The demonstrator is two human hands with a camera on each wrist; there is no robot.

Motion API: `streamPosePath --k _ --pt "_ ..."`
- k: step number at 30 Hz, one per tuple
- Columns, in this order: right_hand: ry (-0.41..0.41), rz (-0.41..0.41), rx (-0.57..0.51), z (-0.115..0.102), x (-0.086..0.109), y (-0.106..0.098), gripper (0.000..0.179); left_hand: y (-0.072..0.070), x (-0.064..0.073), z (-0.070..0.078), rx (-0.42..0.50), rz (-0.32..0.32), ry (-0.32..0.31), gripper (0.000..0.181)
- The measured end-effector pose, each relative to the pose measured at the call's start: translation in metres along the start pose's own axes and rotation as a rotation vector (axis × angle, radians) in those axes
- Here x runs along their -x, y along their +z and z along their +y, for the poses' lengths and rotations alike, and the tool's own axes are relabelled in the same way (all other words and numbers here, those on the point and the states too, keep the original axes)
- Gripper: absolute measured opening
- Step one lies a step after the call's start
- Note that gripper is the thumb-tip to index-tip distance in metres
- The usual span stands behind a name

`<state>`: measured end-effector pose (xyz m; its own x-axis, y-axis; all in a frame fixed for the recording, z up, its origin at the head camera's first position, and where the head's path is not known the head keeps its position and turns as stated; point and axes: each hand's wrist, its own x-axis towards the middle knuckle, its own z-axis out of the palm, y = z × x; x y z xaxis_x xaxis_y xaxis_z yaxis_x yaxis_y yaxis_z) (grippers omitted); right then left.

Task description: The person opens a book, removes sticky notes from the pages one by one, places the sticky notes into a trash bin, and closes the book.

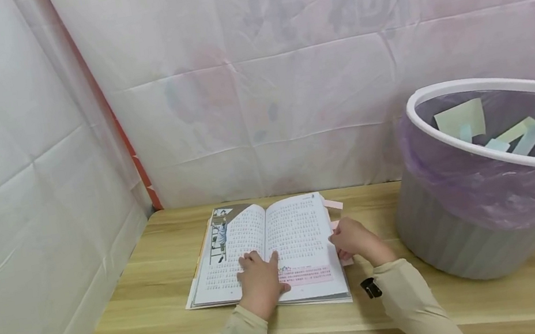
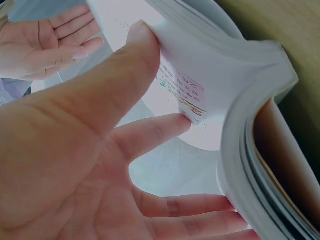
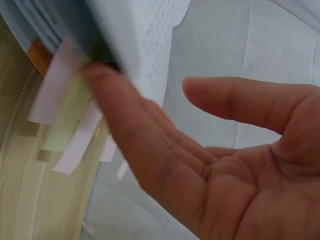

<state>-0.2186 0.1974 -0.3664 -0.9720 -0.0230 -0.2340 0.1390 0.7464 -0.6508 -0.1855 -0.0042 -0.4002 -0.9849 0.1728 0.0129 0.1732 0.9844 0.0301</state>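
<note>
On the table (image 1: 134,322), the book (image 1: 295,229) is being pressed by a spread left hand (image 1: 261,286) and edge-touched by a thumb-parted right hand (image 1: 356,239), neither gripping, with creasing possibly being risked by uneven pressure.

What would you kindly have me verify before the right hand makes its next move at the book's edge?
1. Left hand resting on the open book: ok.
2. Right hand at the book's right edge: ok.
3. Pink tab and pale yellow tab sticking out: ok.
4. Right hand pinching a tab: not ok; its thumb stands apart from the fingers.
5. Tabs glued or loose: cannot tell.
6. Wastebasket uncovered: ok.
</note>
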Motion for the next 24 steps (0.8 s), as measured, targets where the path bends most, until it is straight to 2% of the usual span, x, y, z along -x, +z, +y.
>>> streamPosePath --k 9,14,17,21,24 --pt "-0.020 0.037 -0.127 0.007 -0.010 0.005 0.012 0.000 -0.001 -0.001 0.011 -0.015 -0.004 0.074" --pt "-0.065 -0.065 -0.311 0.010 -0.010 0.006 0.016 -0.004 0.000 -0.005 0.048 -0.028 0.045 0.077" --pt "-0.087 -0.144 -0.399 0.012 -0.010 0.007 0.018 -0.007 0.001 -0.010 0.082 -0.046 0.096 0.092" --pt "-0.093 -0.190 -0.435 0.012 -0.010 0.010 0.030 -0.008 0.001 -0.016 0.133 -0.101 0.147 0.113" --pt "-0.093 -0.215 -0.440 0.012 -0.010 0.012 0.032 -0.007 0.003 -0.020 0.183 -0.118 0.156 0.115"
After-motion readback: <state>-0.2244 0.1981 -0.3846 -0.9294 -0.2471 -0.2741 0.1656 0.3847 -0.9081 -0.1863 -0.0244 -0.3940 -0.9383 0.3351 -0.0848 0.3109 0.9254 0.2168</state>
